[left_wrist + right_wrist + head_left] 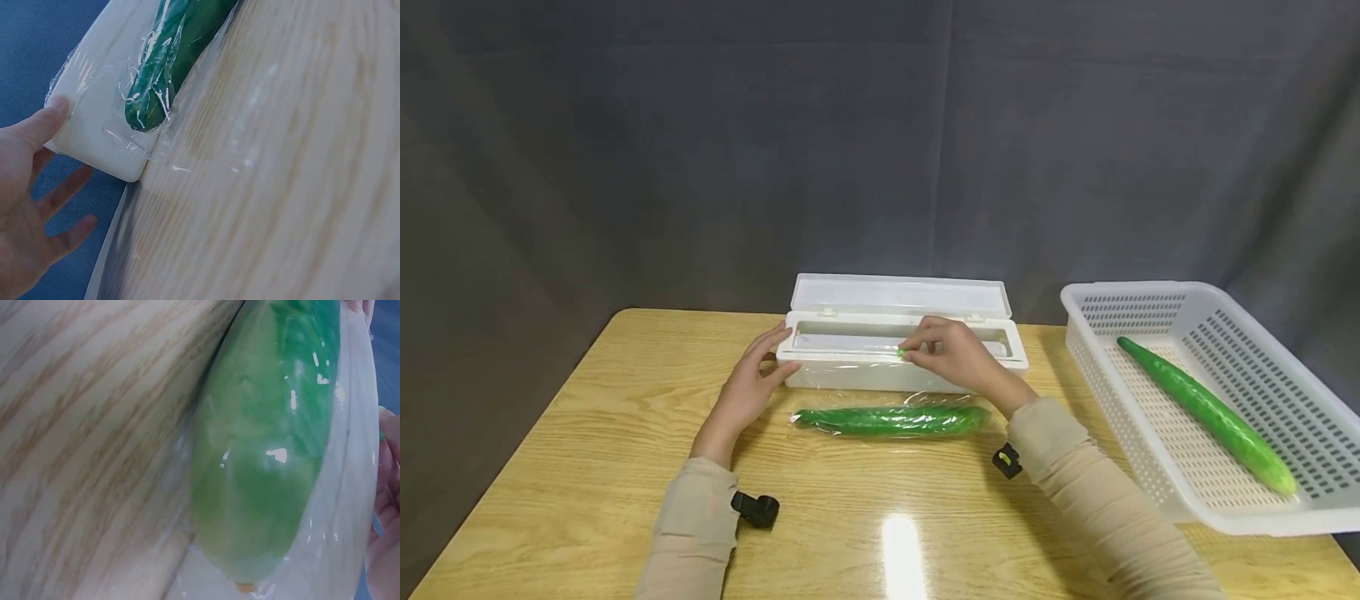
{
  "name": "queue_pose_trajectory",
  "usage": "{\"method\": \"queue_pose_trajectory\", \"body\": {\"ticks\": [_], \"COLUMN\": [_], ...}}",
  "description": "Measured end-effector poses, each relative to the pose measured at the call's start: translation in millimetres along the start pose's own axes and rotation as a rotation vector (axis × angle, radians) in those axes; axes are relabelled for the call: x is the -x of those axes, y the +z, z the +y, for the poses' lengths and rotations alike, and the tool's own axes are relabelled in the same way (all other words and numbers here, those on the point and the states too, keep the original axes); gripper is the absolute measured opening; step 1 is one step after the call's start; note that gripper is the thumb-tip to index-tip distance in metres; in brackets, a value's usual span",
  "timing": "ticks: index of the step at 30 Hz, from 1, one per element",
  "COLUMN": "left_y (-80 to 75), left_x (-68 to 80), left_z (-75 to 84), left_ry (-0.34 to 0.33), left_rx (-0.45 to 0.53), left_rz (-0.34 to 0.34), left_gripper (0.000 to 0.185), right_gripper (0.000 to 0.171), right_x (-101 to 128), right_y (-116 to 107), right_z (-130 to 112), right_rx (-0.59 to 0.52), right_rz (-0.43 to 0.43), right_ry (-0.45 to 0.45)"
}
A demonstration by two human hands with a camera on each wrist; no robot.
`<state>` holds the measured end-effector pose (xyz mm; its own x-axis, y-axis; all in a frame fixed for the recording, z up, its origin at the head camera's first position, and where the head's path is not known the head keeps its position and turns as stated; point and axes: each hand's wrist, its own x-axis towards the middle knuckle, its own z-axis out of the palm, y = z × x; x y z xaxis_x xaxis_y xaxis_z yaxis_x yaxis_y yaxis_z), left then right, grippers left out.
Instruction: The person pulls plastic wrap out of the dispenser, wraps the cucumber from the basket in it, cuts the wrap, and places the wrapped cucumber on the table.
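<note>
A white cling film dispenser (865, 377) stands at the table's back with its lid (901, 296) raised and a white roll (842, 342) inside. My left hand (752, 379) holds its left end, thumb on the front edge, other fingers at the side. Between thumb and fingertips, my right hand (951, 354) pinches the small green slide cutter (901, 352) on the front rail, right of the middle. Clear film drapes from the rail over a cucumber (887, 421) lying just in front. In the left wrist view, the film wrinkles round the cucumber's end (150, 106).
To the right stands a white slotted plastic basket (1138, 442) with another cucumber (1210, 408) in it. A dark curtain (850, 150) hangs behind the wooden table (820, 517).
</note>
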<state>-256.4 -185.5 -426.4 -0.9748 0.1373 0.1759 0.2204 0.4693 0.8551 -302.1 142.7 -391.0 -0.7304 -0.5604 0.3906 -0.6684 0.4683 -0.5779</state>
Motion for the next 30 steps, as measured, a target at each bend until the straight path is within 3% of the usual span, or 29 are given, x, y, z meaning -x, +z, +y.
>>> {"method": "queue_pose_trajectory", "body": {"ticks": [9, 20, 30], "left_y": [-1.6, -2.2, -1.2], "left_x": [0.3, 1.3, 0.3], "left_z": [0.5, -2.2, -4.6], "left_ry": [0.001, 0.038, 0.031], "left_rx": [-0.162, -0.274, -0.280], "left_rz": [0.016, 0.043, 0.042], "left_gripper": [0.061, 0.060, 0.059], "right_gripper": [0.008, 0.009, 0.009], "right_x": [-1.1, -0.5, 1.9], "right_y": [0.7, -0.4, -2.0], "right_z": [-2.2, -0.7, -0.2], "right_rx": [0.014, 0.018, 0.022], "right_rz": [-0.006, -0.017, 0.002], "right_ry": [0.016, 0.000, -0.023]}}
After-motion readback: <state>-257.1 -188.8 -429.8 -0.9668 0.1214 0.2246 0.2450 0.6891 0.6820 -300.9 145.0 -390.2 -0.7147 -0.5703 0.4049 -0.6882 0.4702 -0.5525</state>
